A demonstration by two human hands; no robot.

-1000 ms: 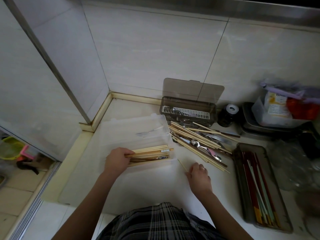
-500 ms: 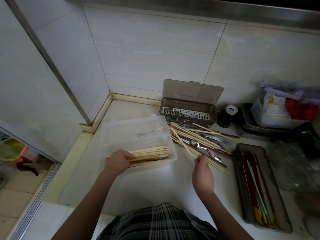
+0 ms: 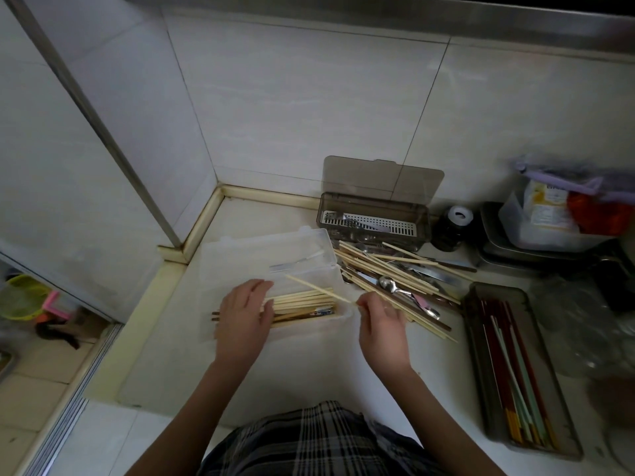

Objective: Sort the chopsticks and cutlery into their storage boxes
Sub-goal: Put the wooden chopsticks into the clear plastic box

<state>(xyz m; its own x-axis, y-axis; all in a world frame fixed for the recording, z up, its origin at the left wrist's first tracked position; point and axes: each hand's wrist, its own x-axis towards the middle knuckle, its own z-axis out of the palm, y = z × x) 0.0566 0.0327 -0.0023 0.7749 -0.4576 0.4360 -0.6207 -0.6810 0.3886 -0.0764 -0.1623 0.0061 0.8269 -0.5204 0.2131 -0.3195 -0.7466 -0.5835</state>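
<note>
Single pale chopstick (image 3: 318, 288): held at its near end by the right hand (image 3: 379, 319), pinched between fingertips. The stick slants up and away to the left, its far tip above the clear plastic box (image 3: 319, 243). It looks lifted, not yet lying with the others.

Clear plastic box: open, lid flat behind it. Along its near wall lies a bundle of pale wooden chopsticks (image 3: 302, 300), roughly parallel, with a few darker ones beneath. The left hand (image 3: 244, 312) rests on the bundle's left end, fingers spread and nearly straight, pressing rather than gripping.

Unsorted pile (image 3: 395, 280): just right of the box, on the counter. Many pale chopsticks crossed over a spoon (image 3: 391, 285) and other metal cutlery; exact count unclear.

Further out: smoky cutlery box (image 3: 374, 219) against the wall, lid up, a perforated insert and some metal pieces inside. Long grey tray (image 3: 515, 372) at far right, holding red, green and white chopsticks.

Judgement, step in hand: placing one pale chopstick into the clear box; sorting appears perhaps half done, as the pile is large.

Next move calls for: swinging the stick parallel to the bundle, lowering it within the walls, releasing, then returning to the pile. Left hand should keep the bundle from rolling.
</note>
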